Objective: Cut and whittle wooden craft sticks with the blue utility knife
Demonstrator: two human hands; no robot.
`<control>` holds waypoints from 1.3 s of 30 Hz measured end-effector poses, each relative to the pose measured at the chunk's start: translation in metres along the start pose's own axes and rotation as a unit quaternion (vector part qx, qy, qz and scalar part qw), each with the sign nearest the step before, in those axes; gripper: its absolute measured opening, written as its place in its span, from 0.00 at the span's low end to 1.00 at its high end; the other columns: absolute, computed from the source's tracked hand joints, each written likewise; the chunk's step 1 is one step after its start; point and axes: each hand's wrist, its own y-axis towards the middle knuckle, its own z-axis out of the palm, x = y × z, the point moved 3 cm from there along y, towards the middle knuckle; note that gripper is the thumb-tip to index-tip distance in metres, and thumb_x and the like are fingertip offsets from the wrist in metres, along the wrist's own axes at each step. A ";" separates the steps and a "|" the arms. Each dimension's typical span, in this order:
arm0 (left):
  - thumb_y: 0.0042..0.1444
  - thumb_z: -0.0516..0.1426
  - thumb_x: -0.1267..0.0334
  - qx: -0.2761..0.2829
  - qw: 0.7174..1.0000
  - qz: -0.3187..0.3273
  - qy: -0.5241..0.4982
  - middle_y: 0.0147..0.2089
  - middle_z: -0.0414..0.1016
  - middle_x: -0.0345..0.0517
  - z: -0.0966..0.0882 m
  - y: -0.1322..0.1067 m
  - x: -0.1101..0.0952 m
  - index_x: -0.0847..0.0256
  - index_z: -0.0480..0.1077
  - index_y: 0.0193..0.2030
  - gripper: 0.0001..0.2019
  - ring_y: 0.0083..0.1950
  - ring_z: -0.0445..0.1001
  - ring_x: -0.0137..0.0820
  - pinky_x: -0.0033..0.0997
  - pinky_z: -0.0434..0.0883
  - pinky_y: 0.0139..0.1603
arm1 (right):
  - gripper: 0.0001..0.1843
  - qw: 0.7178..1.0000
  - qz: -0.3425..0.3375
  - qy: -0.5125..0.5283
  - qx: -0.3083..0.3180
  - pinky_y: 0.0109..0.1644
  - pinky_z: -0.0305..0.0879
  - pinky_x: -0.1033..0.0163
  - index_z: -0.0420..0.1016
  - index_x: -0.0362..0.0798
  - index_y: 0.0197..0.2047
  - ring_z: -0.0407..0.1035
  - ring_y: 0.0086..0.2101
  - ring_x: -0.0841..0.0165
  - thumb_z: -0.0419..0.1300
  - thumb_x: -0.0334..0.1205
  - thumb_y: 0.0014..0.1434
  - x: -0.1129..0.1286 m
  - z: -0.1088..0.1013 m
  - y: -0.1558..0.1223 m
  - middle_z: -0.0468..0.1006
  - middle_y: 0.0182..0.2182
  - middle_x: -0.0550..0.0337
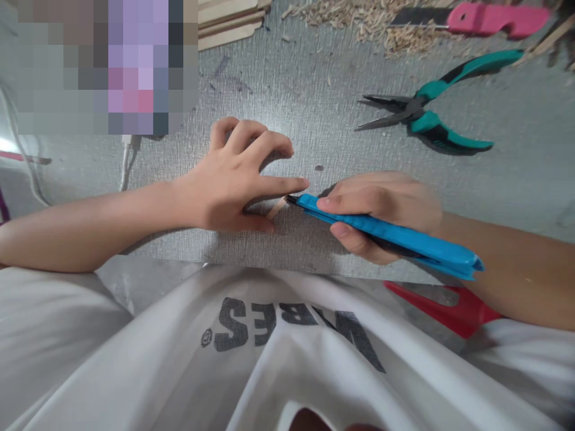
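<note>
My left hand [238, 176] presses down on a small wooden stick [277, 208] lying on the grey textured table [287, 102]. Its forefinger and thumb pinch the stick, while the other fingers curl above. My right hand [381, 212] grips a blue utility knife [390, 233], whose tip touches the stick's exposed end. Most of the stick is hidden beneath my left hand.
Teal-handled long-nose pliers [422, 114] lie open at the back right. A pink-handled cutter [489, 19] rests on a heap of wood shavings [359, 21]. Wooden slats [229, 21] sit at the top. A white cable [128, 158] lies at left, and a red plastic piece [449, 305] by my shirt.
</note>
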 end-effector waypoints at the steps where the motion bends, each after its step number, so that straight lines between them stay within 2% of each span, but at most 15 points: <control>1: 0.52 0.76 0.31 0.004 1.000 -0.003 0.000 0.80 0.71 0.51 0.000 0.000 -0.001 0.37 0.82 0.72 0.41 0.81 0.62 0.75 0.87 0.50 0.80 | 0.15 1.000 0.003 0.003 -0.001 0.34 0.83 0.55 0.74 0.62 0.61 0.82 0.29 0.60 0.62 0.37 0.75 0.000 0.000 0.000 0.89 0.37 0.63; 5: 0.53 0.77 0.32 0.010 1.000 0.001 0.014 0.81 0.71 0.52 -0.001 0.000 -0.001 0.36 0.81 0.74 0.42 0.81 0.63 0.75 0.87 0.50 0.80 | 0.13 1.000 -0.011 0.021 -0.018 0.32 0.80 0.57 0.75 0.58 0.59 0.79 0.27 0.63 0.61 0.35 0.76 0.000 0.000 0.003 0.86 0.35 0.63; 8: 0.54 0.77 0.32 0.003 1.000 0.008 0.010 0.81 0.71 0.52 0.000 0.000 0.000 0.34 0.81 0.74 0.41 0.81 0.63 0.75 0.88 0.51 0.79 | 0.12 1.000 -0.005 0.022 -0.010 0.31 0.76 0.57 0.74 0.60 0.57 0.76 0.26 0.64 0.62 0.34 0.76 0.001 -0.001 0.007 0.82 0.32 0.66; 12: 0.60 0.70 0.22 -0.020 1.000 -0.010 -0.013 0.79 0.72 0.52 0.001 0.000 0.001 0.38 0.83 0.72 0.39 0.81 0.64 0.73 0.88 0.53 0.80 | 0.15 0.999 0.013 0.042 0.031 0.31 0.70 0.58 0.71 0.60 0.57 0.71 0.25 0.65 0.62 0.30 0.74 0.004 0.000 0.014 0.77 0.31 0.68; 16: 0.67 0.65 0.21 -0.017 1.000 0.006 0.009 0.79 0.72 0.53 0.001 0.000 -0.003 0.37 0.82 0.74 0.38 0.81 0.65 0.72 0.87 0.57 0.80 | 0.12 0.998 0.018 0.053 0.041 0.28 0.64 0.57 0.69 0.60 0.53 0.66 0.22 0.66 0.61 0.31 0.74 0.006 0.001 0.022 0.74 0.28 0.69; 19: 0.68 0.66 0.24 -0.014 0.999 0.017 0.029 0.80 0.72 0.53 0.000 0.000 -0.006 0.34 0.80 0.77 0.36 0.80 0.67 0.71 0.86 0.59 0.80 | 0.12 0.997 0.014 0.065 0.030 0.27 0.64 0.59 0.68 0.59 0.50 0.67 0.22 0.67 0.60 0.30 0.71 0.005 0.000 0.026 0.77 0.28 0.68; 23: 0.68 0.67 0.26 -0.010 1.000 0.008 0.023 0.80 0.72 0.52 -0.002 0.001 -0.007 0.34 0.80 0.77 0.35 0.80 0.66 0.71 0.86 0.59 0.80 | 0.14 0.998 0.003 0.055 0.008 0.27 0.66 0.62 0.69 0.58 0.51 0.67 0.23 0.68 0.61 0.29 0.69 0.006 0.000 0.027 0.77 0.29 0.68; 26: 0.67 0.66 0.24 -0.015 1.000 0.000 0.012 0.79 0.73 0.52 -0.001 0.002 -0.005 0.36 0.82 0.75 0.36 0.80 0.66 0.71 0.86 0.58 0.79 | 0.14 0.999 0.002 0.052 -0.007 0.27 0.67 0.62 0.70 0.58 0.51 0.66 0.21 0.69 0.61 0.28 0.68 0.006 0.005 0.025 0.77 0.28 0.69; 29: 0.65 0.65 0.21 -0.020 1.000 -0.004 0.013 0.79 0.72 0.52 0.000 0.003 -0.001 0.37 0.82 0.73 0.38 0.81 0.65 0.71 0.87 0.58 0.78 | 0.10 0.998 0.006 0.048 -0.040 0.25 0.68 0.61 0.73 0.59 0.49 0.68 0.20 0.69 0.63 0.32 0.69 0.003 0.011 0.018 0.77 0.26 0.71; 32: 0.65 0.64 0.19 -0.026 1.000 -0.005 0.012 0.77 0.72 0.52 0.002 0.003 0.002 0.38 0.82 0.73 0.40 0.81 0.64 0.71 0.87 0.57 0.78 | 0.05 0.993 0.044 0.043 -0.098 0.26 0.71 0.60 0.77 0.59 0.48 0.75 0.23 0.66 0.64 0.38 0.73 -0.001 0.012 0.010 0.81 0.28 0.67; 35: 0.65 0.65 0.21 -0.034 0.999 0.001 0.018 0.76 0.72 0.52 0.002 0.002 0.002 0.37 0.82 0.74 0.39 0.80 0.64 0.70 0.87 0.57 0.78 | 0.02 0.986 0.118 0.050 -0.102 0.28 0.71 0.57 0.82 0.59 0.47 0.75 0.25 0.66 0.67 0.41 0.74 -0.002 0.009 0.005 0.83 0.31 0.63; 39: 0.66 0.68 0.27 -0.039 0.998 0.016 0.046 0.76 0.72 0.51 0.001 0.000 0.000 0.31 0.79 0.77 0.36 0.80 0.65 0.70 0.86 0.59 0.77 | 0.03 0.969 0.181 0.135 -0.101 0.27 0.69 0.59 0.84 0.57 0.46 0.76 0.24 0.67 0.72 0.44 0.74 -0.006 0.008 0.002 0.83 0.29 0.65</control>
